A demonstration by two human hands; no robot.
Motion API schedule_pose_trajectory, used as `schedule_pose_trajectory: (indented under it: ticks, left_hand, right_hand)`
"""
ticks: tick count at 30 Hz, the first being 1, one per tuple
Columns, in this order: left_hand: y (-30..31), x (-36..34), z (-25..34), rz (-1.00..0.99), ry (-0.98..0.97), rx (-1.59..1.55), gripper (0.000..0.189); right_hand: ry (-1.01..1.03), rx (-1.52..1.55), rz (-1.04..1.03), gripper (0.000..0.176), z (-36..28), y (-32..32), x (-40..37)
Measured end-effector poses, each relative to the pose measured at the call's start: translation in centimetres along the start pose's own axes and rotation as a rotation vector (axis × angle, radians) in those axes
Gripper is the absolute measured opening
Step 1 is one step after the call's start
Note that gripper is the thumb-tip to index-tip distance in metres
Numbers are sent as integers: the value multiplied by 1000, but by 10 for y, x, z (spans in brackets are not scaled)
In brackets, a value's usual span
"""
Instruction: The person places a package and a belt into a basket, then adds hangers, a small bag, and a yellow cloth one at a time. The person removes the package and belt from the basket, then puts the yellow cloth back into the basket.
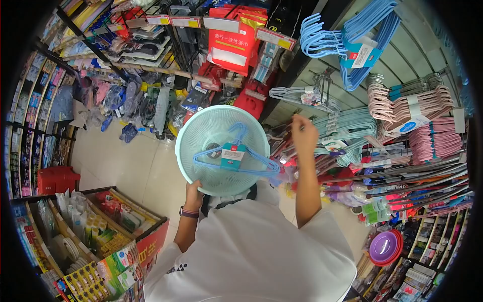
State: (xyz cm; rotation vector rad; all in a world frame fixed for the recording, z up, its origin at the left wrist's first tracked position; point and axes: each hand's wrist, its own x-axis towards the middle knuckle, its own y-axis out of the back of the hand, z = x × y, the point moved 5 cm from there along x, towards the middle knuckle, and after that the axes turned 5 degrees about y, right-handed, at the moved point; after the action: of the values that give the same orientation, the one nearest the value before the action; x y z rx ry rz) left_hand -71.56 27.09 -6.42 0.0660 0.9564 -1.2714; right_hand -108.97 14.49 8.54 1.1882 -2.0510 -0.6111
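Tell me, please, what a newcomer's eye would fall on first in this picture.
Probably the pale green basket in the centre, its near rim held by the left hand, with blue hangers lying in it. Next might come the bright red packet above it and the blue hanger bundles at upper right.

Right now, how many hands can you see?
2. The left hand grips the basket's lower-left rim. The right hand is raised beside the pale green hangers. Some left fingers may be hidden, but I see both hands.
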Motion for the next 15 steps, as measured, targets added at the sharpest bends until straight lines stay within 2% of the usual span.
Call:
schedule_pose_trajectory:
  ticks: [2,4,5,7,10,14,15]
  left_hand:
    - [5,-1,-1,-5,-6,-31,56]
    - [18,2,-8,2,1,-64,57]
    - [19,1,-8,-7,8,-64,57]
    - [12,-2,-6,-77,-8,-132,56]
    - [6,-6,-3,-82,-30,-100,56]
    - [-3,-14,-1,-82,-86,-33,55]
    - [-2,-14,-2,-80,-88,-33,55]
  right_hand:
    - [39,-140,181,24,34,22,26]
    - [204,-280,294,37,51,33,50]
    - [202,-290,298,37,64,31,62]
    - [285,-340,196,45,78,27,84]
    - [276,-517,123,41,80,27,95]
    - [346,-516,87,38,88,25,99]
    - [312,-399,52,37,96,22,100]
